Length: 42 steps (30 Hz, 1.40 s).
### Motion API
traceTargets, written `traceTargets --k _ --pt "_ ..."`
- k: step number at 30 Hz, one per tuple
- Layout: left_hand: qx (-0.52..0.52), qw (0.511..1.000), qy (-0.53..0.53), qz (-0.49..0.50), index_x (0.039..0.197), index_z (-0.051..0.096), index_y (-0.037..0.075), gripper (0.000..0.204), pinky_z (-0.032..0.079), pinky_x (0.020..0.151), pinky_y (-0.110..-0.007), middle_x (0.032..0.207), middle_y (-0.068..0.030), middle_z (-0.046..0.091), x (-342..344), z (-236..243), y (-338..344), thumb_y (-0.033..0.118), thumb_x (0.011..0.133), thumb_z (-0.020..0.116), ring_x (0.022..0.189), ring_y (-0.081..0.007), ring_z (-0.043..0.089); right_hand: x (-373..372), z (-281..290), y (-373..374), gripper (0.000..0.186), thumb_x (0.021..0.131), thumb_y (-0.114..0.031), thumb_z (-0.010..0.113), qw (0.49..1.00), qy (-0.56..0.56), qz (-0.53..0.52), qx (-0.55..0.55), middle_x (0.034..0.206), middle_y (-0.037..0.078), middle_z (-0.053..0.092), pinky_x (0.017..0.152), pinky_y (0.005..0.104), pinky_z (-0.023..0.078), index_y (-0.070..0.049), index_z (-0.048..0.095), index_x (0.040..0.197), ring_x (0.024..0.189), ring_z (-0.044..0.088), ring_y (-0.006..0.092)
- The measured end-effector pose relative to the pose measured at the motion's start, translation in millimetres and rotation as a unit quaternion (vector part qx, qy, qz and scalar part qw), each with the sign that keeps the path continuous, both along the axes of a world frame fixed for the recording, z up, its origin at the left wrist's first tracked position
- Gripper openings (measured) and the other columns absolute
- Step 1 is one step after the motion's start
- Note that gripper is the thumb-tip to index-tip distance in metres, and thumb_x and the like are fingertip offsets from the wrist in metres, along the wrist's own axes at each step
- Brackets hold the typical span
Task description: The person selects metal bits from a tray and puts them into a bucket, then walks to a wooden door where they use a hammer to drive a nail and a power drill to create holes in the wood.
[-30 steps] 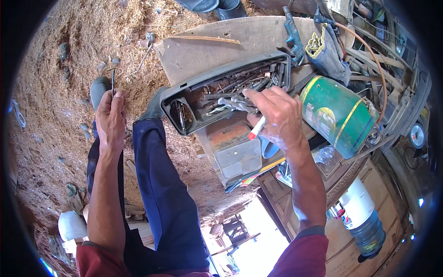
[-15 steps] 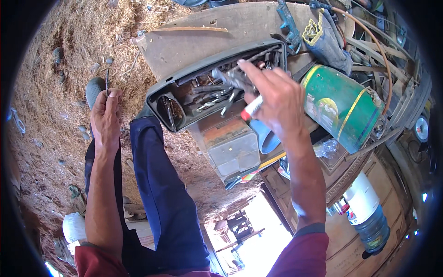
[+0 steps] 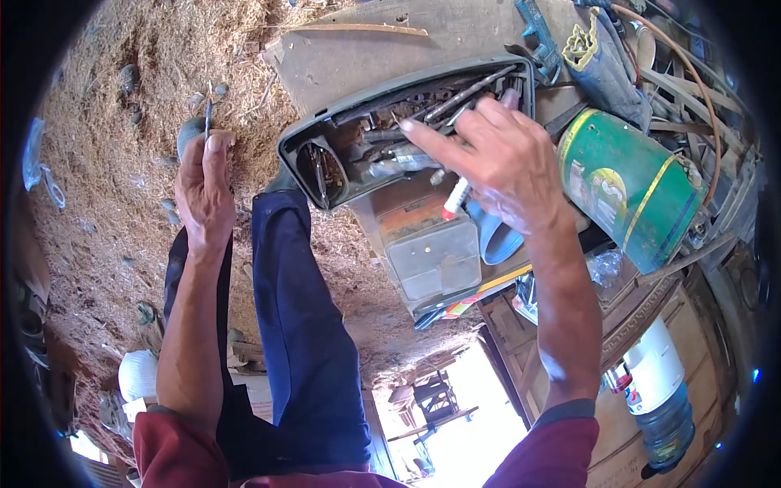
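My left hand (image 3: 205,191) is closed in a pinch on a thin dark metal rod (image 3: 208,119), which points up and away over the shavings. My right hand (image 3: 512,159) is over the long dark toolbox (image 3: 313,122), index finger stretched out among the tools. A white marker with a red end (image 3: 456,199) sticks out below its curled fingers. Inside the box lie several metal drill bits (image 3: 399,163), partly blurred, and long rods (image 3: 468,96). A compartment (image 3: 323,172) at the box's near left end holds thin pieces.
The box rests against a wooden board (image 3: 350,61). Beside it are a clear-lidded case (image 3: 431,260), a blue round container (image 3: 498,237), a green drum (image 3: 630,189) and a teal tool (image 3: 537,37). Shavings (image 3: 163,73) cover the ground at left.
The view has shifted, so the scene sits farther right. My right hand has moved within the box; metal pieces blurred near its fingers earlier now lie lower. My left hand keeps its rod.
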State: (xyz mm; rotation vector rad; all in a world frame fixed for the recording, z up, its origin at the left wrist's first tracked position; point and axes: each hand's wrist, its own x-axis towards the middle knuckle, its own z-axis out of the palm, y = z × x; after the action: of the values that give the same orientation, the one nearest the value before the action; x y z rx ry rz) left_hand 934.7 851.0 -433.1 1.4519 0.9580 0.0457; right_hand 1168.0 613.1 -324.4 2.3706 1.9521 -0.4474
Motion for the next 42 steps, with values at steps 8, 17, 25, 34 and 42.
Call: traceTargets --k 8,17,25,34,42 --pt "0.031 0.998 0.061 -0.011 0.103 0.066 0.008 0.026 0.021 0.048 -0.019 0.064 0.0105 0.033 1 -7 0 0.03 0.103 0.052 0.054 0.0001 0.027 -6 -10 11 0.037 0.081 -0.009 0.06 0.994 0.042 -0.1 0.0 0.067 0.006 0.058 0.054 0.0336 0.054 -0.011 0.066 0.118 0.069 0.061 0.0205" --pt "-0.009 0.996 0.085 -0.013 0.1 0.068 0.003 0.028 0.028 0.056 -0.022 0.072 0.0067 0.049 -7 -13 9 0.027 0.102 0.055 0.064 -0.0023 0.036 -12 -7 3 0.025 0.077 -0.009 0.063 0.996 0.02 -0.089 -0.001 0.068 0.003 0.051 0.053 0.032 0.051 -0.008 0.062 0.102 0.067 0.058 0.0183" --pt "0.02 0.993 0.109 -0.032 0.1 0.068 0.001 0.029 0.033 0.06 -0.022 0.073 0.0054 0.052 -9 -10 13 0.027 0.102 0.055 0.067 -0.0044 0.04 -11 -9 -4 0.028 0.074 -0.011 0.065 0.998 0.02 -0.054 0.018 0.068 0.001 0.05 0.051 0.0285 0.048 -0.009 0.065 0.102 0.065 0.055 0.0156" --pt "0.035 0.994 0.096 -0.032 0.097 0.065 0.002 0.027 0.031 0.058 -0.022 0.071 0.0064 0.048 -3 -2 7 0.026 0.102 0.055 0.066 -0.0034 0.038 -1 -2 18 0.01 0.076 -0.012 0.065 0.996 0.023 -0.002 0.086 0.065 -0.001 0.05 0.049 0.0276 0.043 -0.011 0.067 0.085 0.064 0.053 0.0137" --pt "0.041 0.995 0.085 -0.037 0.095 0.064 0.002 0.027 0.028 0.055 -0.022 0.069 0.0072 0.046 1 -3 6 0.026 0.102 0.055 0.062 -0.0024 0.035 -30 -28 49 0.003 0.074 -0.015 0.065 0.993 -0.06 -0.068 0.079 0.062 -0.001 0.05 0.05 0.0302 0.042 -0.012 0.066 0.076 0.065 0.054 0.0152"
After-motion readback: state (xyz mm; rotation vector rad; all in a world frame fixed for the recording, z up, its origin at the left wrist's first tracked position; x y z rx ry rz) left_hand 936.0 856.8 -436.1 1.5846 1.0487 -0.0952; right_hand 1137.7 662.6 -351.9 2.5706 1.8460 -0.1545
